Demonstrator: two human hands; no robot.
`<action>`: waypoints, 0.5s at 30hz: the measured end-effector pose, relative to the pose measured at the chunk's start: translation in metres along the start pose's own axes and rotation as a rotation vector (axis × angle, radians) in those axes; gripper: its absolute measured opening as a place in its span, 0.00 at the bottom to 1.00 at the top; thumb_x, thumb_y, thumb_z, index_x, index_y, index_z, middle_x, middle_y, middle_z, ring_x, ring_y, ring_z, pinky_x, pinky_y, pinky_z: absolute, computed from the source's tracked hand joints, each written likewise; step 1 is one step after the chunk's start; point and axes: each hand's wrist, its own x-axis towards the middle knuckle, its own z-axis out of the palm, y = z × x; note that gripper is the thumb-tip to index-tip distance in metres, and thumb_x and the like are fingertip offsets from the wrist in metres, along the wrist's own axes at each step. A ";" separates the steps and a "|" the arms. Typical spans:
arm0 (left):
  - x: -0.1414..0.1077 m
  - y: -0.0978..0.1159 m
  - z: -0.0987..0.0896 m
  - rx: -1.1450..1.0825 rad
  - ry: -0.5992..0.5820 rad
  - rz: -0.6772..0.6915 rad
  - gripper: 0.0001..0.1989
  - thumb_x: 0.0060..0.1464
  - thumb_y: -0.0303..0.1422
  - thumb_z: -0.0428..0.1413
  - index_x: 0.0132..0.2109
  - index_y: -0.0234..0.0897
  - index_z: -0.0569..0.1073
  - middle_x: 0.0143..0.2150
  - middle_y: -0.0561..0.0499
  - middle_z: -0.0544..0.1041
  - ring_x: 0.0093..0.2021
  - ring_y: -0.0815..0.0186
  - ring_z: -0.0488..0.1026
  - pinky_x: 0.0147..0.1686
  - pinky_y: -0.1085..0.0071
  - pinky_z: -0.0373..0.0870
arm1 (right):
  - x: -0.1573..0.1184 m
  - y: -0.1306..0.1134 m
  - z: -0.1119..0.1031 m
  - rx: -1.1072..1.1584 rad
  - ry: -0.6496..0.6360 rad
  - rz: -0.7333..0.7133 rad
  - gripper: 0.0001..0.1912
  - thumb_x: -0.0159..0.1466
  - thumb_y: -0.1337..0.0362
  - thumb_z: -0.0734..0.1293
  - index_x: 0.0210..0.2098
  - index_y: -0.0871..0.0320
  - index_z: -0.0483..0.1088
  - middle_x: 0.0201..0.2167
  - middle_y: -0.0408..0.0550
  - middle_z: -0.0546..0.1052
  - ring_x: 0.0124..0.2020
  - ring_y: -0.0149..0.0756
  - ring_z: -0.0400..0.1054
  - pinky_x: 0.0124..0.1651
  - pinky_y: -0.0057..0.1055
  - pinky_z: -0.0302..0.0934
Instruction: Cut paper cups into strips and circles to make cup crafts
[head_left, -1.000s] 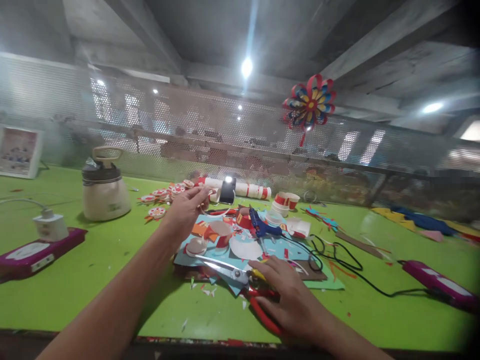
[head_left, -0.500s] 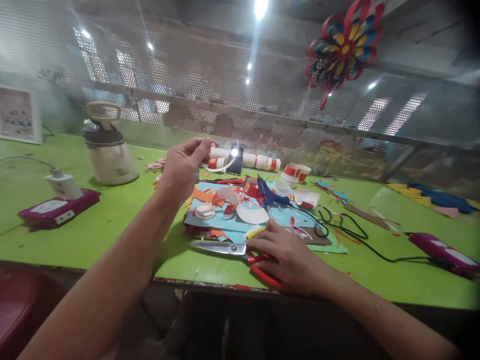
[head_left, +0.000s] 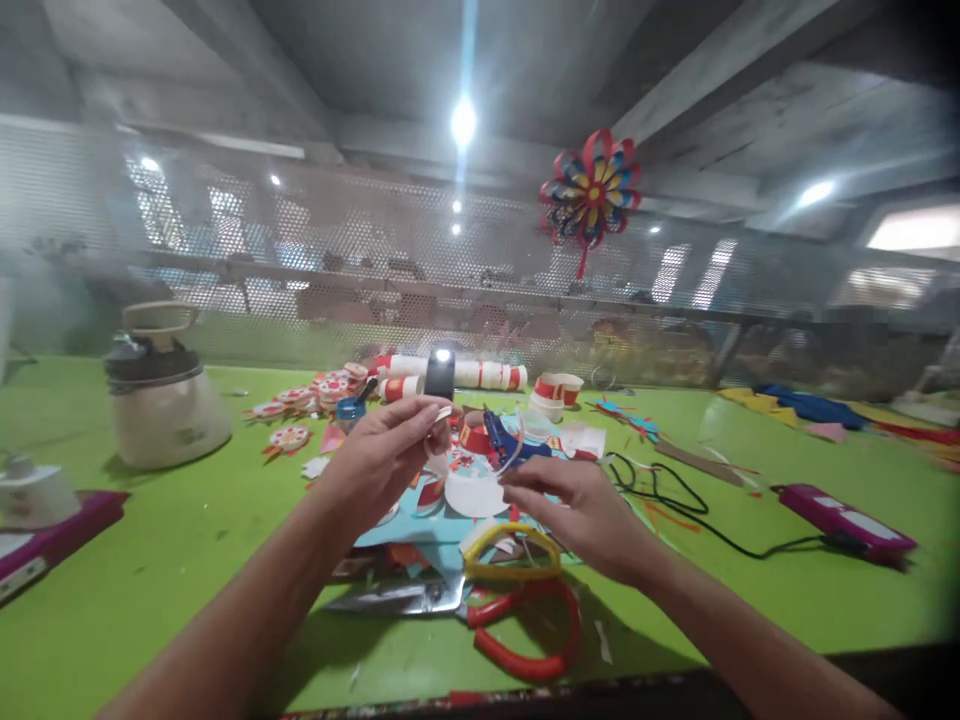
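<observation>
My left hand (head_left: 386, 455) is closed in a pinch on a narrow white paper strip (head_left: 445, 412), whose small end shows at the fingertips. To its right, my right hand (head_left: 589, 508) has its fingers together at the lower end of a thin curved white strip (head_left: 519, 445); whether this is the same piece is hidden. Below the hands lie large scissors (head_left: 525, 660) with red handles, blades pointing left. A yellow handle loop (head_left: 512, 573) sits just above them. Behind my right hand rests a blue glue gun (head_left: 501, 435) among paper scraps.
A phone-like dark device with a lit lamp (head_left: 440, 372) stands before a white-and-red paper tube (head_left: 491, 374). Red-and-white paper flowers (head_left: 289, 438) lie left, near a sprayer bottle (head_left: 169, 415). A black cord (head_left: 739, 545) runs to a purple power strip (head_left: 844, 522). Paper cups (head_left: 547, 400) stand behind.
My right hand has lifted off the scissors and moved up to the white strip near my left hand. My left hand still pinches its strip. The view has tilted up.
</observation>
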 end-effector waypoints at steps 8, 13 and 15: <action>-0.002 -0.001 0.000 -0.125 0.017 -0.004 0.04 0.54 0.28 0.58 0.36 0.32 0.78 0.29 0.50 0.70 0.30 0.72 0.65 0.33 0.75 0.65 | 0.018 0.001 0.002 0.665 -0.163 0.090 0.15 0.56 0.62 0.69 0.43 0.59 0.73 0.34 0.48 0.76 0.30 0.32 0.70 0.34 0.32 0.65; -0.001 -0.001 0.001 -0.095 0.082 -0.008 0.04 0.52 0.29 0.60 0.35 0.33 0.78 0.28 0.51 0.71 0.30 0.72 0.66 0.32 0.76 0.65 | 0.012 -0.006 0.001 0.795 -0.206 0.143 0.11 0.56 0.64 0.72 0.38 0.60 0.78 0.35 0.50 0.76 0.36 0.35 0.69 0.37 0.31 0.64; -0.001 -0.002 0.002 -0.043 0.094 -0.054 0.04 0.50 0.30 0.61 0.34 0.34 0.78 0.28 0.51 0.72 0.29 0.71 0.66 0.32 0.75 0.65 | 0.012 -0.005 0.002 0.765 -0.171 0.164 0.10 0.58 0.60 0.71 0.35 0.59 0.78 0.33 0.49 0.76 0.33 0.33 0.69 0.34 0.30 0.63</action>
